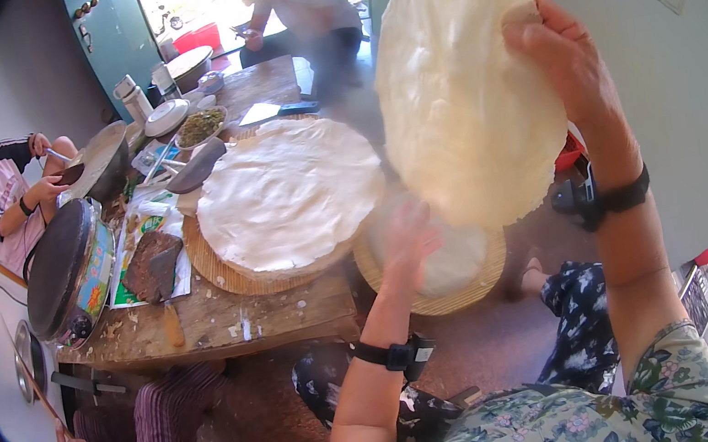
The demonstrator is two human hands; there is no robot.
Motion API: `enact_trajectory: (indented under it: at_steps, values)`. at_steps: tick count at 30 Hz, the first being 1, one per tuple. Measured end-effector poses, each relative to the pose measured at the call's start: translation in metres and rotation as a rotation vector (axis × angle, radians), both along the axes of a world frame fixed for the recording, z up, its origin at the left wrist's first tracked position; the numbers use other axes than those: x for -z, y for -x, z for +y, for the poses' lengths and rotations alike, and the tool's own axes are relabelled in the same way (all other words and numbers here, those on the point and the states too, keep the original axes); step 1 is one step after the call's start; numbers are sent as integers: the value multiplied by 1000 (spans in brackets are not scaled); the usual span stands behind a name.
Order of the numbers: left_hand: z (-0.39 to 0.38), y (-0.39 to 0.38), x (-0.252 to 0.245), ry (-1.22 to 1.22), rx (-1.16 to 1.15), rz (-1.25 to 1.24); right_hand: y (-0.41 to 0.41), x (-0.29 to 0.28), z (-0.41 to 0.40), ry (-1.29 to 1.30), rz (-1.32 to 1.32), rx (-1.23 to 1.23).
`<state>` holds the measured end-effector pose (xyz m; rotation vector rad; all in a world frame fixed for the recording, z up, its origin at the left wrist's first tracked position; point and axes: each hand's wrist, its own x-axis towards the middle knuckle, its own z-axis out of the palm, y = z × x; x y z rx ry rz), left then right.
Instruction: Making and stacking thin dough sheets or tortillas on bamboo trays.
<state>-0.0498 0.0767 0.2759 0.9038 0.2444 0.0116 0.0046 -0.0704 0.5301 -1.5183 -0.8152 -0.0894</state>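
My right hand (pixel 568 59) pinches a thin, pale sheet of dough or flatbread (pixel 463 99) by its upper right edge. The sheet hangs upright in the air, wide and slightly wavy. Below its lower left edge is my left hand (pixel 414 242), blurred, with fingers apart and nothing seen in it; contact with the sheet cannot be told. Under that hand, a round woven tray (pixel 440 304) bears another pale sheet (pixel 454 260). On the wooden table (pixel 312 307) to the left, a stack of white round sheets (pixel 290 193) covers most of a second woven tray (pixel 216 270).
A round electric griddle (pixel 59 267) stands tilted at the table's left, near a dark block (pixel 153 267). Behind are a large batter bowl (pixel 107 156), a bowl of chopped filling (pixel 200 126) and thermos flasks (pixel 132 98). One person (pixel 6 172) holds a ladle; another (pixel 307 13) sits by the doorway.
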Motion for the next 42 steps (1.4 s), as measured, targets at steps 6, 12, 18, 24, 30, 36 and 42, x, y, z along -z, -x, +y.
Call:
enact_trajectory:
  at_steps: [6,12,18,24,30,36,42]
  values:
    - [42,12,-18,544,-316,-410,-14,-7,35,-195,2,-44]
    - [130,54,-39,52,-877,-484,-63,64,90,-294,291,-249]
    - [188,76,-17,-248,-1016,-172,-97,189,150,-349,719,-319]
    - [206,70,0,-601,-1028,150,-103,228,155,-269,790,-179]
    - [214,65,12,-758,-1069,191,-107,229,159,-188,820,-168]
    - [225,56,28,-798,-1060,235,-110,224,148,60,699,-79]
    - [218,56,19,-824,-997,248,-125,229,143,391,184,285]
